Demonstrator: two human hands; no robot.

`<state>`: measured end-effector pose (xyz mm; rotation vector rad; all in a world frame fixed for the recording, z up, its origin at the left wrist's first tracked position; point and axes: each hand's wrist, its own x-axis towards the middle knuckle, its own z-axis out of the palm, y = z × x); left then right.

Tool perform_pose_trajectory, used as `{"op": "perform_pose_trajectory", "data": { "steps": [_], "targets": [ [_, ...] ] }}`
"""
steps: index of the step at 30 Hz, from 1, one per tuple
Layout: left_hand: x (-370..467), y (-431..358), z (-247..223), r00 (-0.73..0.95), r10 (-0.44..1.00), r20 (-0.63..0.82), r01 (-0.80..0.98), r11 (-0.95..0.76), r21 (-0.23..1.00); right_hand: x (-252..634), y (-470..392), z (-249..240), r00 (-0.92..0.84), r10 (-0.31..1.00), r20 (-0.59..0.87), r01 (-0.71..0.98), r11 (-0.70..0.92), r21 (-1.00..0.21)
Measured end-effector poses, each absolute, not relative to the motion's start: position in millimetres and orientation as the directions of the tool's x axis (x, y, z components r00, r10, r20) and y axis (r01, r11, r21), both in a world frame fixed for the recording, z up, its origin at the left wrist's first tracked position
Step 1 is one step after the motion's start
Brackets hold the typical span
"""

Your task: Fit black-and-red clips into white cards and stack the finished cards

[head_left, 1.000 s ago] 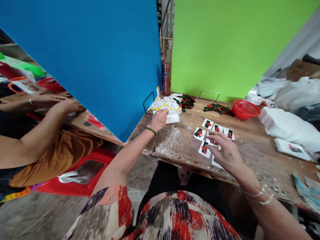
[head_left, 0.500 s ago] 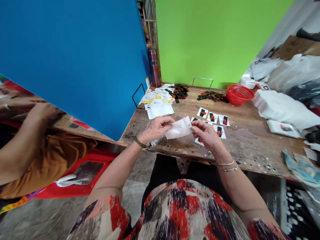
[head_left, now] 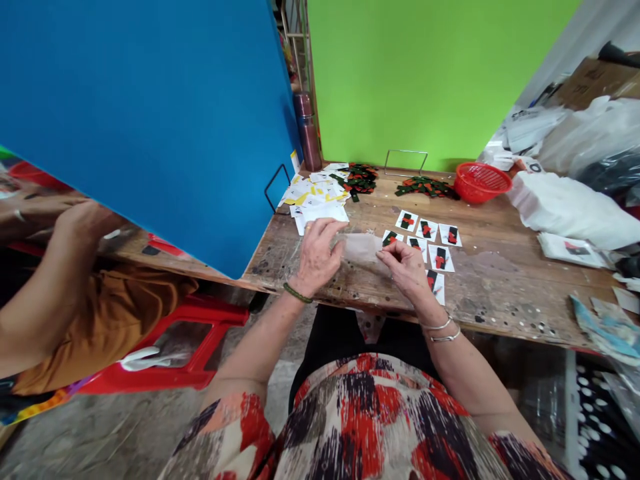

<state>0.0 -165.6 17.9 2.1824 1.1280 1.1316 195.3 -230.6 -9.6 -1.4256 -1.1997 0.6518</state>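
My right hand (head_left: 406, 268) pinches the right end of a small translucent white sleeve or bag (head_left: 363, 247) just above the wooden table. At the sleeve's left end is my left hand (head_left: 320, 257), its thumb and fingers apart, curved over the front of a white paper stack (head_left: 323, 212). I cannot tell whether the left thumb touches the sleeve. Beside and beyond my right hand lie several white cards, among them one card (head_left: 441, 258) with a dark and red piece on it. My right hand partly covers the nearest cards.
Behind the stack are scattered white and yellow papers (head_left: 313, 190). Two piles of dark green and red pieces (head_left: 363, 179) lie along the back, near a red basket (head_left: 483, 181). A blue panel (head_left: 200, 133) stands at left, with a co-worker's arm (head_left: 50, 267) beyond it.
My left hand has come off the sleeve's left end and moved up toward the paper stack, fingers spreading. My right hand still holds the sleeve, which now hangs flatter. Another card shows by my right wrist.
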Motion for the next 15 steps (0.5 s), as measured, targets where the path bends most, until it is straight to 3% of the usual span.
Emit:
{"op": "perform_pose_trajectory", "data": {
  "steps": [2,5,7,10,15],
  "targets": [
    [9.0,-180.1,7.7,0.188,0.87,0.455,0.396,-0.491,0.776,190.4,-228.2,-13.9,0.326,0.904,0.276,0.387,0.139,-0.912],
    [26.7,-197.0,-13.0,0.207,0.936,0.285,0.025,-0.296,0.955,180.4,-225.1,-19.7,0.267,0.902,0.34,0.527,0.159,-0.835],
    [36.3,-201.1,-26.8,0.202,0.953,0.226,-0.136,-0.201,0.97,172.8,-223.6,-23.2,0.228,0.897,0.38,0.619,0.168,-0.767],
    [40.8,-198.3,-41.8,0.134,0.974,0.184,-0.231,-0.15,0.961,164.5,-221.6,-28.0,0.215,0.896,0.388,0.686,0.144,-0.713],
    [34.0,-192.7,-48.9,0.149,0.987,0.054,-0.259,-0.013,0.966,164.1,-217.8,-33.4,0.206,0.948,0.243,0.513,0.107,-0.852]
  ]
}}
